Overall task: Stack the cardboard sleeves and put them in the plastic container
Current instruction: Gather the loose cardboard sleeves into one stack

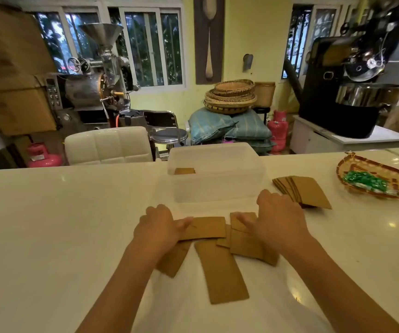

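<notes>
Hands [156, 228] [279, 223] flat on plain cardboard sleeves [222, 270]; no writing readable.

Both hands lay on loose sleeves [220, 267] near worktop [61, 224] front edge: left hand [156, 228], right hand [279, 219]. Container [217, 174] behind; sleeve stack [301, 191] beside it.

sleeves [220, 267] lie before the container [215, 188] — basket [361, 162] right.

Dim daylight is admitted through the barred windows [145, 44], small glare spots are thrown on the glossy white worktop [49, 224], the hands [160, 227] are slightly motion-blurred, and edges are bent by wide-angle distortion.
</notes>
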